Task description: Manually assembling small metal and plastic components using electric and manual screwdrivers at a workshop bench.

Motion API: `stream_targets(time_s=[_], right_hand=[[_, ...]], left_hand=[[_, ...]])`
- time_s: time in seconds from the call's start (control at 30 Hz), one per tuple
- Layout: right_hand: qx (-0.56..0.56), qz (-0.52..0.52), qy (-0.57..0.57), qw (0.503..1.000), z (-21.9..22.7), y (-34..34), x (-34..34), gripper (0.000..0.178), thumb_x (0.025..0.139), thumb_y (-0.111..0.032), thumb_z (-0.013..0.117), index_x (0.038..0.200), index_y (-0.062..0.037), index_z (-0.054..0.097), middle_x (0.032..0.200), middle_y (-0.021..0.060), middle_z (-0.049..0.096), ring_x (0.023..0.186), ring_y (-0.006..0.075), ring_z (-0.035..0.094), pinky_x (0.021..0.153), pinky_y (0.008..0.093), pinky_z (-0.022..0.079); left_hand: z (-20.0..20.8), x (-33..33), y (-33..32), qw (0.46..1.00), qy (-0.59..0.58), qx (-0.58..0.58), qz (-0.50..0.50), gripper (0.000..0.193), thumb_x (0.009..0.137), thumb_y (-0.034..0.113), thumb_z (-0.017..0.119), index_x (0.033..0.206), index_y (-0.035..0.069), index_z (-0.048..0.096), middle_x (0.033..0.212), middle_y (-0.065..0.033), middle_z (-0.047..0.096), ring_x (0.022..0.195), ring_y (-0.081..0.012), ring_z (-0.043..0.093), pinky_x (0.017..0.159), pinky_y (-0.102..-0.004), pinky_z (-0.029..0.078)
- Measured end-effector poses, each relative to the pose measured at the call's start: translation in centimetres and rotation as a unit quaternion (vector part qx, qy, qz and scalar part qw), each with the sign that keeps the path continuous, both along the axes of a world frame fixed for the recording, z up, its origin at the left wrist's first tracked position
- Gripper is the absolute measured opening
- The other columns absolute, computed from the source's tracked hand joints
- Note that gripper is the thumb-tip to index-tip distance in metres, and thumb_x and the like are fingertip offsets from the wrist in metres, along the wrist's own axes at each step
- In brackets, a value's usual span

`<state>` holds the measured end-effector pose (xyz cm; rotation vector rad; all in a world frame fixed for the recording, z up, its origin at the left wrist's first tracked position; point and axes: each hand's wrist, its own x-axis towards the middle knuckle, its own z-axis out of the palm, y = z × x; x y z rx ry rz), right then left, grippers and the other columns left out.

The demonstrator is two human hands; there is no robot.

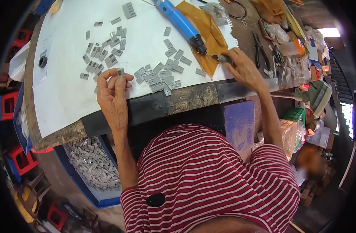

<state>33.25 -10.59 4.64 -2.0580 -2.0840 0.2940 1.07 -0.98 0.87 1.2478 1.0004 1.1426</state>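
Observation:
My left hand (114, 95) is raised over the near edge of the table. Its thumb and fingers pinch a small grey rectangular block (120, 72). My right hand (244, 68) is closed round a small hand tool with a dark handle (225, 59), its thin tip pointing left. That tip is close to the dark nose of a blue electric screwdriver (178, 23), which lies across brown wrapping paper (211, 37). Many similar grey blocks (154, 79) are scattered and heaped on the white sheet (65, 93) between my hands and farther left.
A blue bin (96, 200) full of grey pieces stands below the table at left. Pliers (261, 54), plastic bags and clutter crowd the table's right side. A black ring-shaped object (42, 61) rests at far left. Red stools (17, 165) stand on the floor.

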Motion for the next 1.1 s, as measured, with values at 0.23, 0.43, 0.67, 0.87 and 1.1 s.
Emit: stream_targets(time_s=[0.23,0.43,0.67,0.87,1.1], right_hand=[[0.055,-0.01,-0.041,0.998,-0.3,-1.7,0.0,0.029,0.071,-0.002,0.059,0.097,-0.0006,0.049,0.092,0.0168,0.048,0.091,0.0363,0.049,0.077,0.0408,0.04],[0.058,-0.133,0.098,0.985,3.6,-3.7,-0.1,0.022,0.079,-0.005,0.051,0.1,0.0007,0.05,0.082,0.0087,0.049,0.071,0.0186,0.048,0.067,0.0277,0.041],[-0.071,-0.071,0.53,0.842,2.7,1.2,-10.3,0.026,0.085,-0.017,0.052,0.105,-0.0009,0.057,0.07,0.0011,0.053,0.057,0.0058,0.047,0.049,0.0201,0.037],[-0.122,-0.075,0.588,0.796,1.6,3.6,-14.7,0.022,0.088,-0.014,0.049,0.102,0.0018,0.056,0.065,-0.0001,0.051,0.054,0.0046,0.044,0.045,0.0194,0.034],[-0.143,-0.107,0.573,0.8,0.7,4.1,-15.2,0.022,0.088,-0.016,0.049,0.1,0.0014,0.056,0.064,-0.0007,0.05,0.053,0.0043,0.044,0.044,0.0193,0.034]], left_hand=[[-0.2,0.0,0.8,0.997,-0.068,-0.037,-0.004,0.022,0.089,0.01,0.052,0.106,-0.002,0.05,0.083,-0.009,0.064,0.069,-0.0079,0.053,0.066,-0.021,0.042],[0.2,0.0,0.5,0.998,-0.056,-0.036,0.011,0.021,0.087,0.009,0.052,0.104,-0.004,0.051,0.084,-0.0107,0.064,0.069,-0.0077,0.054,0.065,-0.0208,0.042],[0.9,1.2,0.1,0.993,-0.099,-0.06,-0.032,0.019,0.085,0.008,0.052,0.099,-0.005,0.051,0.083,-0.0132,0.065,0.065,-0.0088,0.055,0.061,-0.021,0.042],[0.6,1.7,0.2,0.989,-0.13,-0.066,-0.016,0.016,0.086,0.004,0.05,0.098,-0.006,0.05,0.082,-0.0136,0.064,0.065,-0.0093,0.056,0.059,-0.0207,0.042],[0.2,1.5,0.3,0.99,-0.125,-0.065,-0.004,0.021,0.087,0.007,0.05,0.104,-0.006,0.048,0.089,-0.0199,0.064,0.069,-0.0145,0.059,0.064,-0.0245,0.046]])
